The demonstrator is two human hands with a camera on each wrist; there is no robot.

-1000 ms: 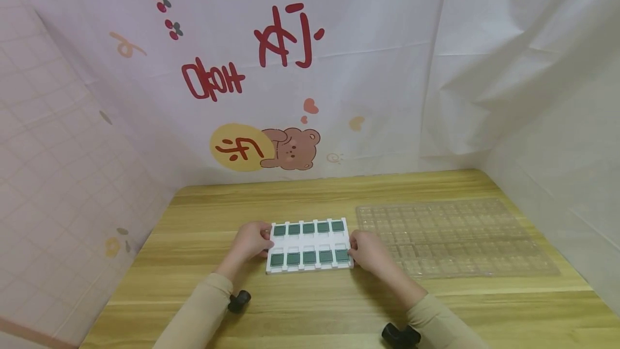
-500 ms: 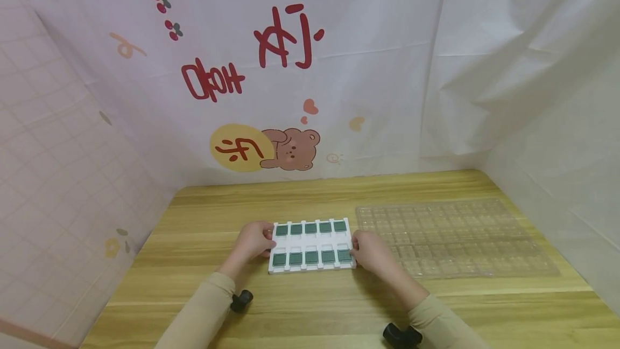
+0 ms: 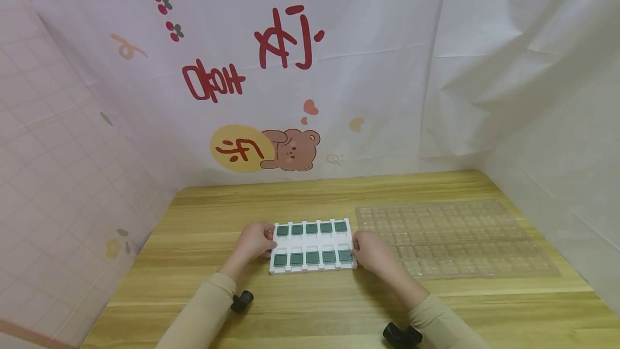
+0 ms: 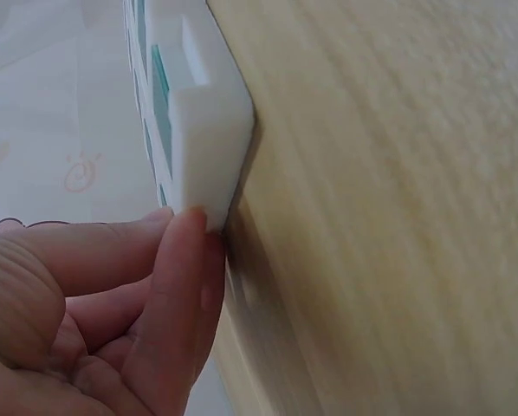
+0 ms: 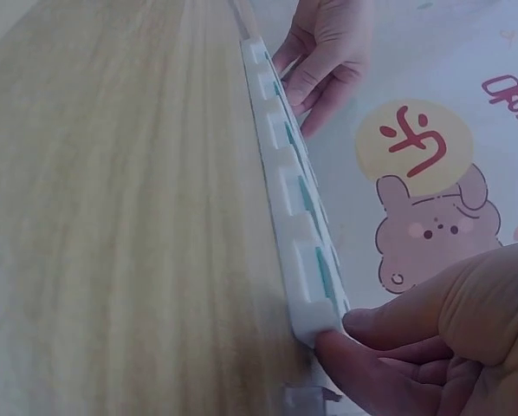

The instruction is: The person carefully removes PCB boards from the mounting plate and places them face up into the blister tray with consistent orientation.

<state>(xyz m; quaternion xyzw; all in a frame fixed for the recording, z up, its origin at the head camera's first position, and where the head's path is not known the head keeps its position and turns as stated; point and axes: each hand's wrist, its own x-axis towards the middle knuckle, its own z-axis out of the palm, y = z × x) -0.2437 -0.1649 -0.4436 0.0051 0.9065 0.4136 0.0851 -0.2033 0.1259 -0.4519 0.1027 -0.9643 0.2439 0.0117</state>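
White tray (image 3: 293, 243) bearing two rows of green squares (image 3: 312, 257), pinched at opposite ends by left hand (image 3: 254, 241) and right hand (image 3: 372, 252); clear compartmented tray (image 3: 455, 238) alongside on the bench (image 3: 310, 306).

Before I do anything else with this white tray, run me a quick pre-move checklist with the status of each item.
1. Left hand gripping the white tray: ok, it pinches the left end.
2. Right hand gripping the other end: ok, it pinches the edge there.
3. Green squares all present: ok, two rows of five.
4. White tray apart from the clear plastic tray: ok, a narrow gap shows in the head view.
5. White tray fully down on the table: cannot tell; a shadow runs along its edge, but contact isn't certain.
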